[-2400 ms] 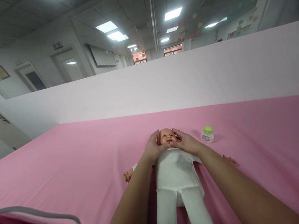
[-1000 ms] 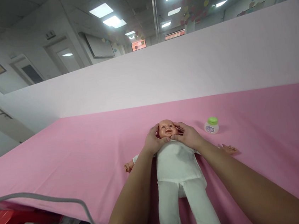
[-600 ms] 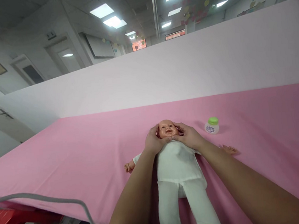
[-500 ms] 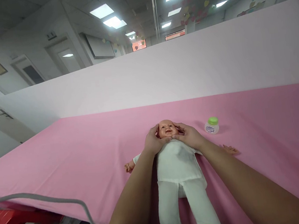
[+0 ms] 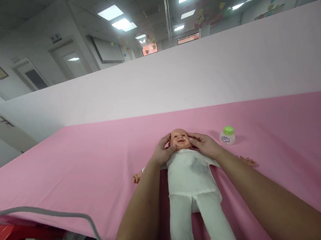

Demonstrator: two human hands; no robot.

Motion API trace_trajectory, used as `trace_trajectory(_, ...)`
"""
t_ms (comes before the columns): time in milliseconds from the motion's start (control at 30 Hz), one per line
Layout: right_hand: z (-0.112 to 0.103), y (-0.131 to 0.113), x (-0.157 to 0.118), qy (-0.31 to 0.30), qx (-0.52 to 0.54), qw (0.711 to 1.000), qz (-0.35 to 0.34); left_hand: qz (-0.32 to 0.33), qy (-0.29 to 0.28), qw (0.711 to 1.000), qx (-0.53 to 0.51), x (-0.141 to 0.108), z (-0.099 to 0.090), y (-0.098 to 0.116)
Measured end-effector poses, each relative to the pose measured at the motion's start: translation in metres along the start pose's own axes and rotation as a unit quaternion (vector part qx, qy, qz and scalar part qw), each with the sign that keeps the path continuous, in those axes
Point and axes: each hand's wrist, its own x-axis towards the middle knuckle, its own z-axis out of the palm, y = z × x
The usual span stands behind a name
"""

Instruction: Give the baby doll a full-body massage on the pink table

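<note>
While the doll (image 5: 193, 174) lies face-up on the pink sheet (image 5: 95, 157), its head (image 5: 179, 135) sits between the left hand (image 5: 163, 151) and the right hand (image 5: 207, 145).

Key relation: head at the doll's far end, one hand per side, neither clearly nearer; doll's long axis runs away from the wearer, legs toward the wearer; both hands open, loosely cupped against the head, fingers up the sides, thumbs at the cheeks; pressure, if any, can't tell; doll's arms spread out sideways, partly hidden; green-lidded jar (image 5: 227, 136) upright on the sheet, just beyond the right hand and apart from it, so right is the nearer hand there.
</note>
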Motion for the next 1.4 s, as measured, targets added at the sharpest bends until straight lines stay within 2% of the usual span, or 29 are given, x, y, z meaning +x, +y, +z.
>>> trace_trajectory(233,0.007,0.002,-0.003,0.003,0.013,1.000,0.005,-0.015,0.019,1.000,0.002,-0.001,0.008,0.002)
trace_trajectory(500,0.014,0.008,-0.002,0.052,-0.065,0.996,-0.007,-0.028,0.065,0.995,0.067,0.000,0.018,0.006)
trace_trajectory(700,0.012,0.006,-0.002,0.038,-0.046,0.998,0.002,-0.031,0.075,0.992,0.096,-0.001,0.017,0.008)
trace_trajectory(900,0.005,0.000,-0.002,0.008,0.021,1.000,0.022,-0.016,0.037,0.999,0.029,0.000,0.008,0.003)
trace_trajectory(1067,0.000,-0.005,-0.002,-0.013,0.033,0.999,0.032,-0.020,0.016,0.999,-0.023,0.000,0.001,0.004)
trace_trajectory(1200,-0.001,-0.006,-0.002,-0.014,0.040,0.998,0.036,-0.015,0.006,1.000,-0.021,-0.001,-0.001,0.007)
trace_trajectory(1400,0.008,-0.006,-0.004,0.003,0.013,1.000,0.010,-0.015,0.037,0.999,0.033,-0.001,0.008,0.008)
